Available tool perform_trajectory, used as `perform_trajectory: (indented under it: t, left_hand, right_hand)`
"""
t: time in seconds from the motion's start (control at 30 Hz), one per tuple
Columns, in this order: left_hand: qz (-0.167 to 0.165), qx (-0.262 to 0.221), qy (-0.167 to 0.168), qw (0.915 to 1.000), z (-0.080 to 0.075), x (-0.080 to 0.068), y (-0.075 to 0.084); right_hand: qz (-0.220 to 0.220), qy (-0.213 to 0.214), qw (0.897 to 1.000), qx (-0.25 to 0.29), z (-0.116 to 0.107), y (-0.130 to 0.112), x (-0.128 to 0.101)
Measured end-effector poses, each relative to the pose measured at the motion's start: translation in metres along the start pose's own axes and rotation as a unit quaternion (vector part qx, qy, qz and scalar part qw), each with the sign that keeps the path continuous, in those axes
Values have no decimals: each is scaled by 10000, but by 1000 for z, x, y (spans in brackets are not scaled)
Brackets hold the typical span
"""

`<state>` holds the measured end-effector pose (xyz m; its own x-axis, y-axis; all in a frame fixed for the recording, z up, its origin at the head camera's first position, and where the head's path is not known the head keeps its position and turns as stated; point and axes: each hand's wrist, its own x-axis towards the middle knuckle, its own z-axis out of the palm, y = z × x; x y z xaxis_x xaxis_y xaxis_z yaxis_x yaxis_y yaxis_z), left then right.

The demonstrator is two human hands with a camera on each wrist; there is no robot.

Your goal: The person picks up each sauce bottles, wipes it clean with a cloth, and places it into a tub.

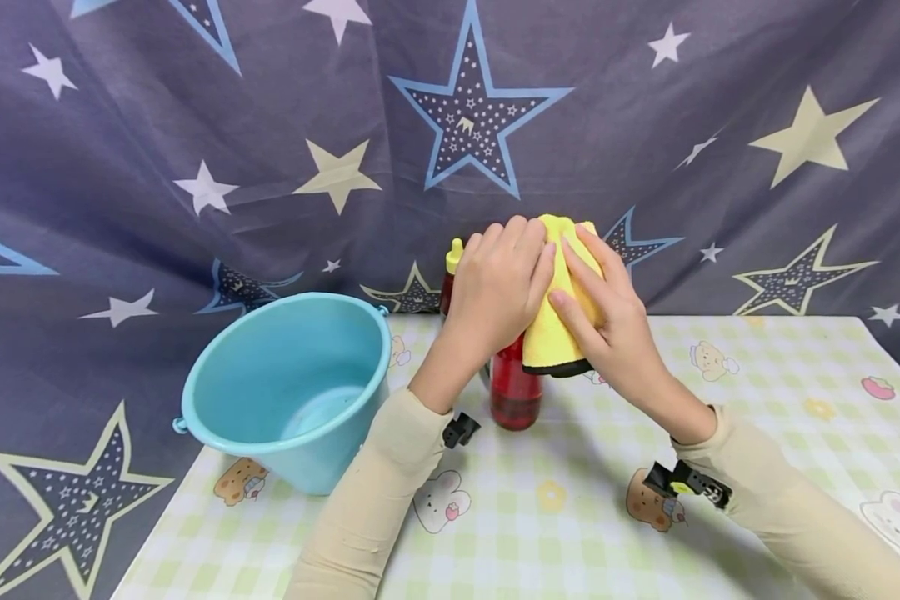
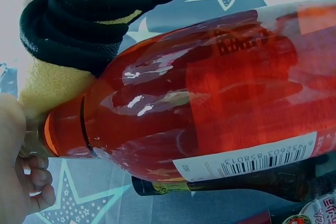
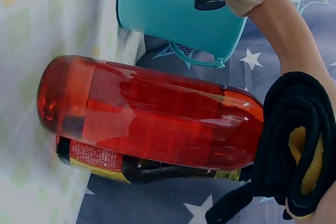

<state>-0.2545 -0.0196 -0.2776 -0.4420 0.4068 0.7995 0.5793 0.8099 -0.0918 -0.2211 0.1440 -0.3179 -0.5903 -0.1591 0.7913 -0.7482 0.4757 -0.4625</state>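
Yellow cloth (image 1: 558,292) with a black hem is draped over the top of a red bottle (image 1: 515,392), which stands upright on the table (image 1: 757,433) near the middle of its far edge. Left hand (image 1: 498,287) curls around the covered bottle top from the left side. Right hand (image 1: 607,317) lies on the cloth from the right, fingers extended and pressing the fabric against the bottle. Behind the red bottle, touching or just beside it, stands a dark bottle with a yellow cap (image 1: 450,279). Light-blue bucket (image 1: 292,387) sits towards the table's left edge, apart from the bottles. Star-print fabric (image 1: 270,125) hangs behind the far edge.
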Motion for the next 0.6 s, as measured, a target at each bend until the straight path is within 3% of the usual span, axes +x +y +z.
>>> perform_trajectory:
  t: [0.3,0.6]
  left_hand:
    - [16,1,47,10000,2,0,0]
    - [-3,28,-31,10000,1,1,0]
  right_hand:
    - [76,93,9996,-253,4,-5,-1]
    - [-425,129,9953,-860,3,-4,-3]
